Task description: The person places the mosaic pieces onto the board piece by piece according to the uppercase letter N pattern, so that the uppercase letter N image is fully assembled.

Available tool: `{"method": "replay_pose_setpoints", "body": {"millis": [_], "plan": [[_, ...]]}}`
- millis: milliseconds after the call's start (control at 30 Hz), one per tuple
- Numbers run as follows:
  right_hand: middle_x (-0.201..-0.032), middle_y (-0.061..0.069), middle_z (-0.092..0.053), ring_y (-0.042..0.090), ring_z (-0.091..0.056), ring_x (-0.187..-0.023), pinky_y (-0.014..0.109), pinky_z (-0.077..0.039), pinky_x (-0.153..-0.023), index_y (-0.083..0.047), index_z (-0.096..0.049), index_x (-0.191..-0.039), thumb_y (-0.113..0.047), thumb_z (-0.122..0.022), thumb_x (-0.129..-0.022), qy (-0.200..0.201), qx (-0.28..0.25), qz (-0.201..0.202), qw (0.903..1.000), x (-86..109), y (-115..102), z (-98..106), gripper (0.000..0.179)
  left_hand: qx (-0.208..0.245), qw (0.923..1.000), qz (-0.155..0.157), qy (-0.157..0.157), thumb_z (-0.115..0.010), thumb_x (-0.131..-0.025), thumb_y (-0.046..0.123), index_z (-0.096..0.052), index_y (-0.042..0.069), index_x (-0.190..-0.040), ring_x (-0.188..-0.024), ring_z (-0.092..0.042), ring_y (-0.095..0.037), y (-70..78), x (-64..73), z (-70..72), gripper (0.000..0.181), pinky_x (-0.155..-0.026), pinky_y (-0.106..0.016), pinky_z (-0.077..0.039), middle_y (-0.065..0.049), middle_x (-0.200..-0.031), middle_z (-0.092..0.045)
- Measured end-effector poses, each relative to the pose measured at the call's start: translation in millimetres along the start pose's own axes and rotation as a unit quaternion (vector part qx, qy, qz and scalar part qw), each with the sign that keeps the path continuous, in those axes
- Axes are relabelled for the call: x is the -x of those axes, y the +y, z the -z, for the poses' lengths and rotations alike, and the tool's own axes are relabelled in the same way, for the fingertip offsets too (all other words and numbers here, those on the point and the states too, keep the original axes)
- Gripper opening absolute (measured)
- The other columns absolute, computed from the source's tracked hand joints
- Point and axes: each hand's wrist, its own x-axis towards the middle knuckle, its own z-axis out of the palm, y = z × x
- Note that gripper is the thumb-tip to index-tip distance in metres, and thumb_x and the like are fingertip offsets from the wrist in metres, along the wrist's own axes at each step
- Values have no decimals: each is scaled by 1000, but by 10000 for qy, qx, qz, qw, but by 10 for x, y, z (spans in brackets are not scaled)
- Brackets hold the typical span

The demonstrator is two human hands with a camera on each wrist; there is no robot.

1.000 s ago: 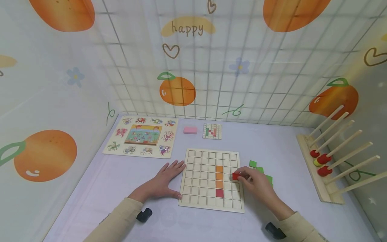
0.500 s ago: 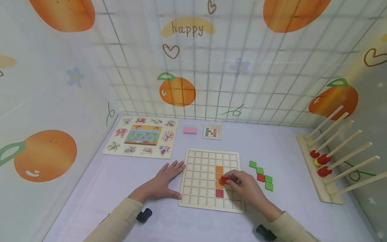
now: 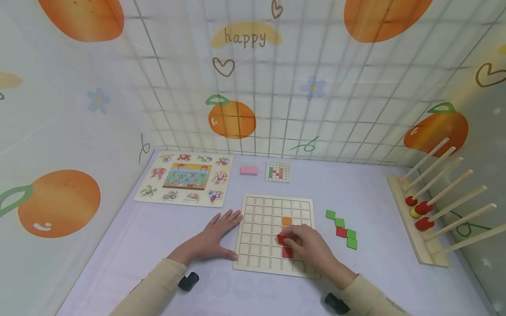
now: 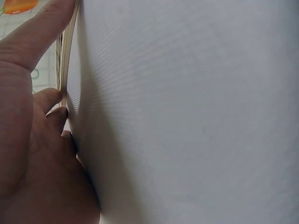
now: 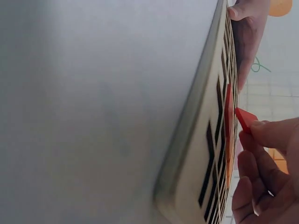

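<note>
Five loose tiles (image 3: 339,223), four green and one red, lie on the tabletop (image 3: 371,272) at the right of the head view, beside the grid board (image 3: 257,237); by our reading, these are yet to be placed. On the board, at lower centre of that frame, we see an orange tile (image 3: 286,220), a sliver of orange below it and a lower red tile (image 3: 287,252) in the same column. Most cells in sight are bare, so we judge the work partly done.

The right hand (image 3: 310,243) pinches a held red tile (image 3: 281,239) between thumb and finger, over that column; we cannot tell whether its edge touches the wood. The left hand (image 3: 215,237) lies with fingers spread at the board's left edge.

The right hand covers part of the column, so we cannot count its orange tiles. The coloured squares on the small card (image 3: 277,171), at upper centre, are too tiny for us to match surely. In the left wrist view, the thumb runs off the top and the board shows only edge-on.
</note>
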Motion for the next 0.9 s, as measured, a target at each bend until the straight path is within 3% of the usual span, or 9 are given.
{"method": "replay_pose_setpoints", "body": {"millis": [300,600,900], "plan": [[-103,-18,-71,3,-57,-88,26,-56,-78,-26,-78,-105,-15,-81,-88,86,273,342,9990,-41,-22,-89,20,12,10000,36,5,-80,-73,67,-20,22,-164,-157,2,-17,-3,-4,-4,119,-128,-44,5,8,-171,-9],[-100,-18,-69,2,-53,-83,22,-53,-72,-28,-76,-105,-19,-81,-89,-110,348,254,9990,-69,-90,-118,19,21,10000,25,7,-80,-73,67,-20,22,-164,-157,2,-17,-4,-3,0,118,-128,-45,5,8,-171,-9],[-93,-15,-61,6,-48,-82,20,-49,-66,-23,-71,-98,-12,-87,-80,199,666,576,9959,-67,-61,-176,26,49,10000,-1,-3,-80,-73,67,-21,21,-164,-157,2,-18,0,1,7,118,-128,-45,5,7,-171,-9]]}}
